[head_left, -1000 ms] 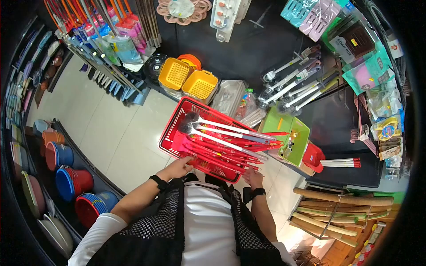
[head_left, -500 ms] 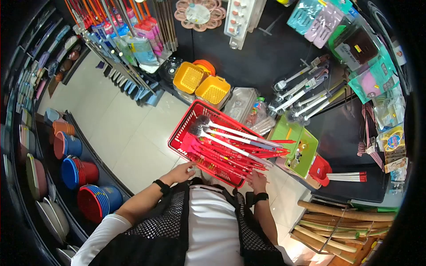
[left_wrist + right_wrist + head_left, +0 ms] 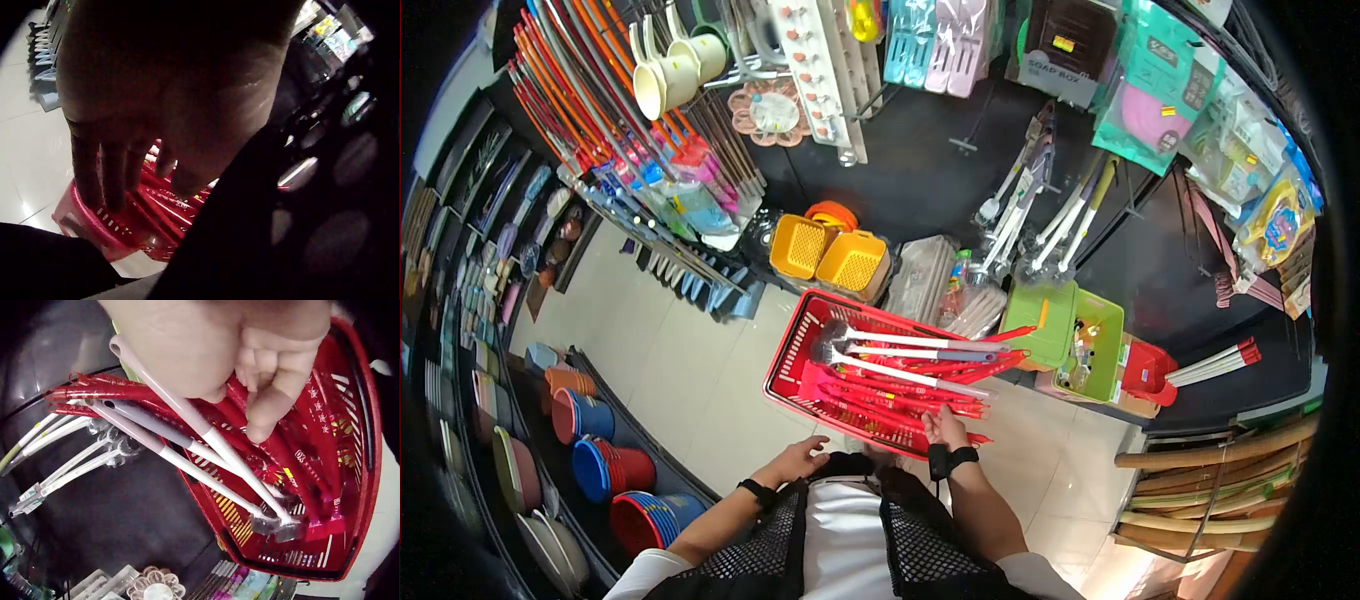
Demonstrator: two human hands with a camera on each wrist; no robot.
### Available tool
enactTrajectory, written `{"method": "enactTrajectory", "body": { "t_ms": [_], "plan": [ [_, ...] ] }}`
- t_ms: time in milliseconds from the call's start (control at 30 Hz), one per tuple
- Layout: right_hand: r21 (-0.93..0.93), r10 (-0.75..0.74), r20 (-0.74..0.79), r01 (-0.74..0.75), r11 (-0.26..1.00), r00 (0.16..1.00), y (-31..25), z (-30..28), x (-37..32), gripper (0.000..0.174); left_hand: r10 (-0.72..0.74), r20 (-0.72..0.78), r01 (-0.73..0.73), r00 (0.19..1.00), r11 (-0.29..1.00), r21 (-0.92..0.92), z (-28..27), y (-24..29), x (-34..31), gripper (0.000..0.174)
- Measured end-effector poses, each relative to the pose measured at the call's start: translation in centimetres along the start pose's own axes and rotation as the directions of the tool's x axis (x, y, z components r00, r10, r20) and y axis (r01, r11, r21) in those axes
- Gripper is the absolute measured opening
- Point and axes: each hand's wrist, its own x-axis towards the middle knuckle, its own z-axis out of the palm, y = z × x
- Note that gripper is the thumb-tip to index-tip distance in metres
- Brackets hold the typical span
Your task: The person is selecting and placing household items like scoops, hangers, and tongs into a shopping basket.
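Observation:
A red plastic basket [image 3: 785, 375] hangs in front of the body, packed with several long red handles [image 3: 300, 465] with pink ends. White-handled brushes [image 3: 900, 342] with bagged round heads lie across them. My right hand [image 3: 945, 430] is at the basket's near right side, its curled fingers gripping a red handle, as the right wrist view shows. My left hand [image 3: 798, 461] is off the near rim at the left, fingers loosely bent and holding nothing. In the left wrist view its fingers [image 3: 112, 169] overlap the basket.
Yellow baskets [image 3: 850, 262], clear plastic packs [image 3: 925, 275] and a green bin [image 3: 1100, 340] stand along the dark display ahead. Wrapped brushes [image 3: 1010, 215] hang above. Stacked buckets [image 3: 620, 470] line the left shelf; rolled mats [image 3: 1220, 475] are at the right.
The left hand has come away from the basket's rim. The right hand has shifted inward over the red handles. The head view has turned, so the basket sits lower.

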Motion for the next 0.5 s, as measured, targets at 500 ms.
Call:
{"method": "enactTrajectory", "body": {
  "t_ms": [500],
  "plan": [
    [-0.246,-0.386,-0.148,0.344,0.906,0.911,2.0,2.3,-0.3,0.037,0.086,0.1,-0.08,0.991,0.995,-0.068,-4.2,0.1,2.1,0.052]
  ]
}}
